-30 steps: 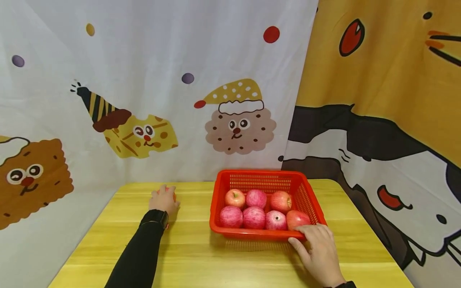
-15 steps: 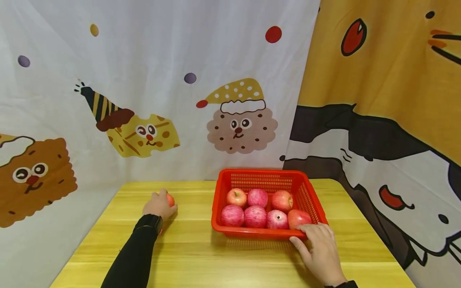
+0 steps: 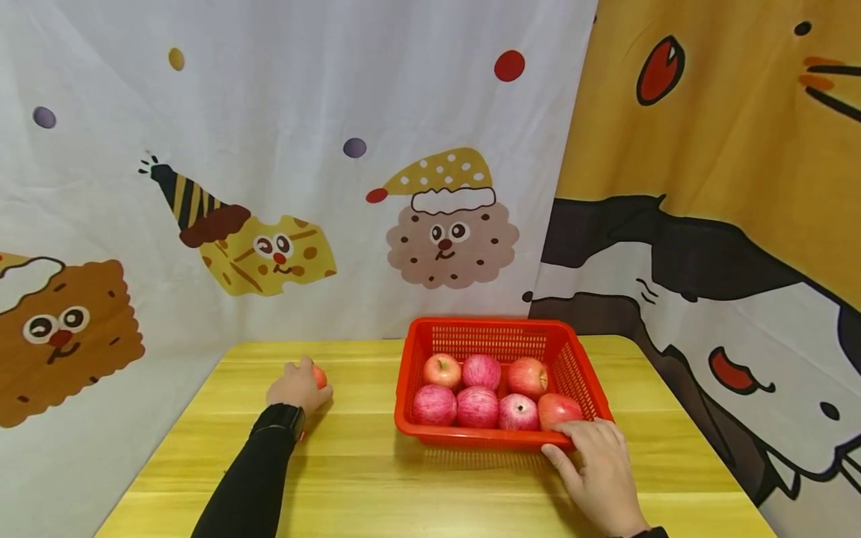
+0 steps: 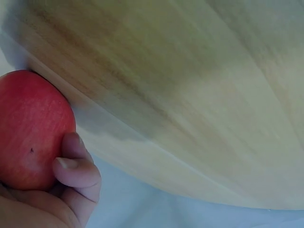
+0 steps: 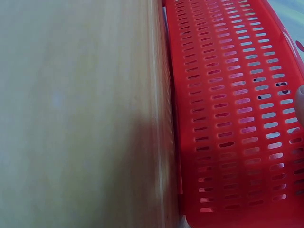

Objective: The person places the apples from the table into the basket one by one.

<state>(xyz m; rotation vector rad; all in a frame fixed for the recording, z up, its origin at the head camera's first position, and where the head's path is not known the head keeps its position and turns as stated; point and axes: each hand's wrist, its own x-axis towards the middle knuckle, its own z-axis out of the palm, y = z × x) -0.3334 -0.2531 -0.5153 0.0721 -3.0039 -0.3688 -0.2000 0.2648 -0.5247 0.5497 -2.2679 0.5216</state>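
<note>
On the left part of the table, my left hand point(image 3: 296, 387) has its fingers curled round a red apple point(image 3: 319, 376). The left wrist view shows that apple point(image 4: 33, 133) close up, with fingertips bent against its side. My right hand point(image 3: 600, 472) grips the front right corner of a red plastic basket point(image 3: 484, 437), fingers over the rim and thumb outside. Several pink and red apples point(image 3: 477, 407) lie in the basket in two rows. From the right wrist, the slotted wall of the basket point(image 5: 237, 104) fills the right side, with a thumb point(image 5: 300, 104) at the edge.
The light wooden table point(image 3: 363, 478) reaches back to a white curtain point(image 3: 289, 90) printed with cartoon food. A yellow cartoon curtain point(image 3: 753, 149) hangs along the right side.
My left hand has shifted slightly left and turned, so more of the apple shows on its right side. The right hand keeps its place on the basket.
</note>
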